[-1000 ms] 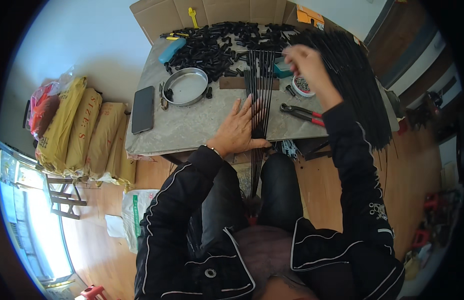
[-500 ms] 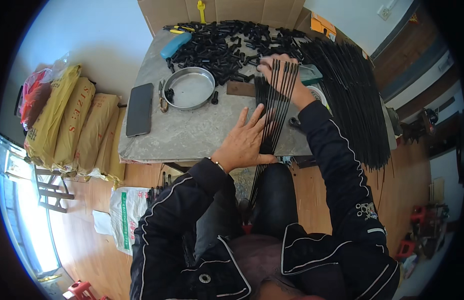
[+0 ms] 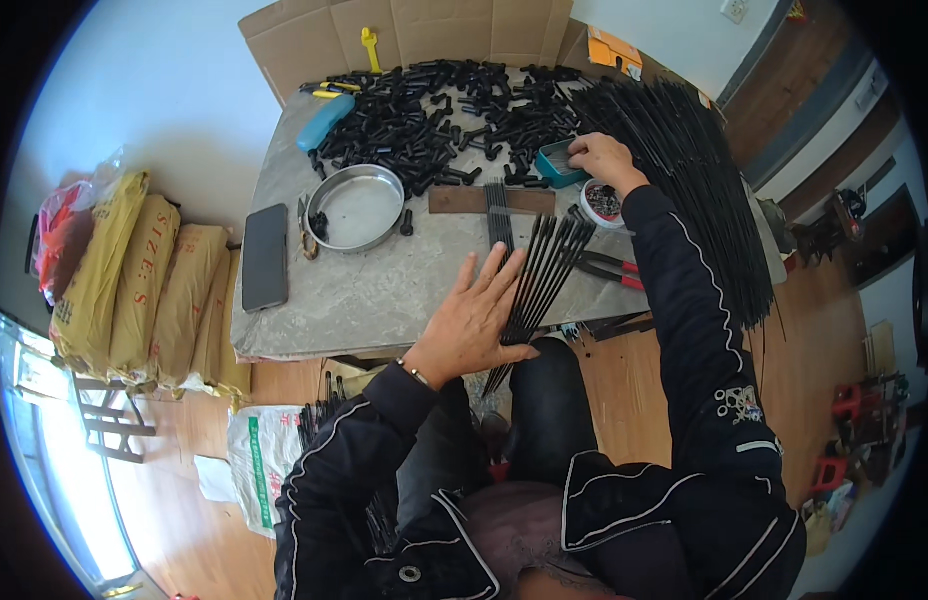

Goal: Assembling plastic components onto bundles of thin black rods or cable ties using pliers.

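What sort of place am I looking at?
Probably a small workshop, perhaps in a home: scattered black parts, a large heap of thin black rods and red-handled pliers suggest it.

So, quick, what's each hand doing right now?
Left hand: open, spread against the black rods.
Right hand: curled at the teal box; can't tell if it's holding anything.

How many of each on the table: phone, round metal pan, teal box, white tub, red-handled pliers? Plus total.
Phone: 1
Round metal pan: 1
Teal box: 1
White tub: 1
Red-handled pliers: 1
Total: 5
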Demonstrator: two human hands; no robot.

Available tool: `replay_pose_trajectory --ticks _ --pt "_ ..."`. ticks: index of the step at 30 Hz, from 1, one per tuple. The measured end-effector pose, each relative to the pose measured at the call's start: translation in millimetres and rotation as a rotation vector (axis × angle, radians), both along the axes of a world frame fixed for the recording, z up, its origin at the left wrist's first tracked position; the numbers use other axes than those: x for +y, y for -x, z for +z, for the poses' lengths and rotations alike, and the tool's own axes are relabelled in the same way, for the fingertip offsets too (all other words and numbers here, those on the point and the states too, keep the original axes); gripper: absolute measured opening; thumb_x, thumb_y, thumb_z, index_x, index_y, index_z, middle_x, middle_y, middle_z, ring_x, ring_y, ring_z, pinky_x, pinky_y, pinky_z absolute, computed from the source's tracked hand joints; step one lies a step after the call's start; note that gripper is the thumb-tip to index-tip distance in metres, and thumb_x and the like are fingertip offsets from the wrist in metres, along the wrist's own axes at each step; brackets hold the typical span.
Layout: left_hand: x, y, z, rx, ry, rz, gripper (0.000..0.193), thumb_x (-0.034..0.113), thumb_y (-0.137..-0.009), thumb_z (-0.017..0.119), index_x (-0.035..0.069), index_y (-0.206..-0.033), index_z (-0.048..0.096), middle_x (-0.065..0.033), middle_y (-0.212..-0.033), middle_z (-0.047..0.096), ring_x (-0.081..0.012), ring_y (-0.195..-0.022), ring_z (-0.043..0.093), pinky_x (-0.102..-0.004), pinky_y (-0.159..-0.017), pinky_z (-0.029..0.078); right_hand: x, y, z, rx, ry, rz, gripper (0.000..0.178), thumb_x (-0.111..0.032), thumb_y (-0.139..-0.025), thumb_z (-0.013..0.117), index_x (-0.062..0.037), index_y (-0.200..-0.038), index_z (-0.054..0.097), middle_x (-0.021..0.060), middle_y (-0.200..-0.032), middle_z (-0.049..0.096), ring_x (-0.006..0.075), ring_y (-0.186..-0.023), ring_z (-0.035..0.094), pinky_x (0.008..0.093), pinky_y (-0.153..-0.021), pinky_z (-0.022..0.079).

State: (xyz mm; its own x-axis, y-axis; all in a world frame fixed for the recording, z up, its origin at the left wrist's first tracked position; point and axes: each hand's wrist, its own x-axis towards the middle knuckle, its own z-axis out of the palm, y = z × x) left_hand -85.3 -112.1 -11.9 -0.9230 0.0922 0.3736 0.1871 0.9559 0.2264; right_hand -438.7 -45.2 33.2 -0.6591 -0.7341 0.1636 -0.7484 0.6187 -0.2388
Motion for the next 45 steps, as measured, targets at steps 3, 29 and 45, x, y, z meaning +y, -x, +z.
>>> replay_pose_trajectory --ticks 3,29,45 --pt "5.8 -1.5 7.9 0.018 0.028 0.072 0.095 0.061 -0.069 0.07 0.004 -0.139 0.041 -0.024 -0.151 0.023 -0.0434 -0.141 0.017 -0.06 -0.112 0.014 -8.0 0.4 -0.2 0.061 -0.122 0.149 0.019 -0.019 -0.073 0.068 -0.0123 -0.091 0.072 0.0093 -0.091 0.07 0.0285 -0.092 0.065 0.0407 -0.075 0.05" --pt "6.4 -0.6 8.2 -0.152 -0.021 0.092 0.101 0.069 -0.072 0.061 -0.001 -0.14 0.036 -0.0207 -0.154 0.019 -0.0411 -0.142 0.017 -0.0518 -0.114 0.019 4.0 -84.5 -9.8 0.089 0.262 0.541 0.008 -0.013 -0.084 0.061 -0.0066 -0.089 0.064 0.0057 -0.086 0.062 0.026 -0.075 0.062 0.0357 -0.066 0.048" --pt "6.4 0.1 8.3 -0.121 -0.021 0.135 0.106 0.053 -0.064 0.076 -0.001 -0.144 0.032 -0.0198 -0.154 0.021 -0.0373 -0.143 0.017 -0.0497 -0.115 0.017 -38.3 -88.1 -17.3 -0.081 0.306 0.493 0.019 -0.014 -0.088 0.057 -0.004 -0.1 0.067 0.0097 -0.098 0.067 0.0255 -0.085 0.064 0.0337 -0.075 0.049"
